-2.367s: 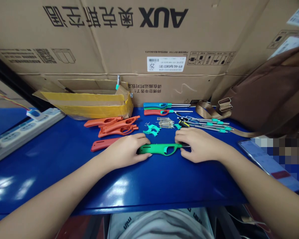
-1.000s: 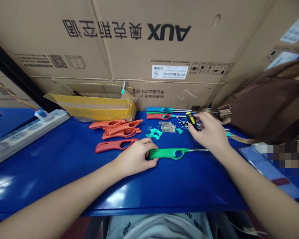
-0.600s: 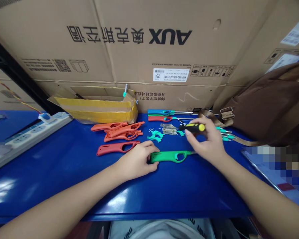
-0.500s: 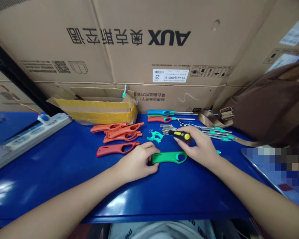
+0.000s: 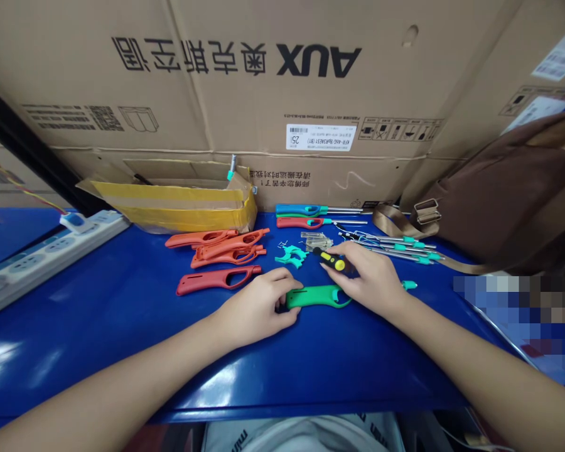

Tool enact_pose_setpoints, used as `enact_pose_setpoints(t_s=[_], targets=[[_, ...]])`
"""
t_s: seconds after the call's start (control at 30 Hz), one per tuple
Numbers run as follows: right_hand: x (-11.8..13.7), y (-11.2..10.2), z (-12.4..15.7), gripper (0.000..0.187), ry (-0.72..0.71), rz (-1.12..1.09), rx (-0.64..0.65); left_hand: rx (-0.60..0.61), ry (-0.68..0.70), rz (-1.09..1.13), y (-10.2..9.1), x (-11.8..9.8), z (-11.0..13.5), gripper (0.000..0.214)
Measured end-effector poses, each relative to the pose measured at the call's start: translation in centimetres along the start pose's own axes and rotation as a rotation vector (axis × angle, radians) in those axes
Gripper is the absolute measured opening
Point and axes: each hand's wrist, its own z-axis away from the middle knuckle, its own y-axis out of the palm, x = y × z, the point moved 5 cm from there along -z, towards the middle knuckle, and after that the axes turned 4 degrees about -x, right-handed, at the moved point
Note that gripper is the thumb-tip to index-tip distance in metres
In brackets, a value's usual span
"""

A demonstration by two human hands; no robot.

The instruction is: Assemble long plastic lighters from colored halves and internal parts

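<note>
My left hand (image 5: 266, 301) grips the butt end of a green lighter (image 5: 313, 296) lying flat on the table. Closed round a black-and-yellow screwdriver (image 5: 333, 260), my right hand (image 5: 371, 276) is just above the lighter's trigger end; the screwdriver's tip is hidden. Beyond the hands lie small turquoise plastic parts (image 5: 292, 255) and clear fuel tanks (image 5: 316, 241). A dark red handle shell (image 5: 216, 280) and several orange handle shells (image 5: 226, 246) are to the left. Metal lighter rods with turquoise ends (image 5: 405, 247) lie to the right.
Assembled blue (image 5: 296, 210) and red (image 5: 299, 223) lighters lie at the back. A taped cardboard box (image 5: 179, 204) stands behind the orange shells. A power strip (image 5: 51, 251) is at the left, a brown bag (image 5: 508, 188) at the right. Large cardboard (image 5: 245, 107) walls the back of the blue table (image 5: 245, 383).
My right hand with the screwdriver has come down and slightly left, nearer the green lighter. My left hand keeps its hold. The view has shifted a little.
</note>
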Motion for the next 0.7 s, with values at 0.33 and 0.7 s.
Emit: enact_pose_setpoints(t_s=[0.33,0.7], targets=[[-2.9,-1.8,-0.5,0.027,0.52,-0.525,-0.278,-0.07,-0.222,0.432,0.9,1.1,-0.1,0.03],[-2.2,-1.7,-0.9,0.036,0.661,-0.837,-0.2,-0.171,-0.4,0.643,0.8,2.6,-0.7,0.041]])
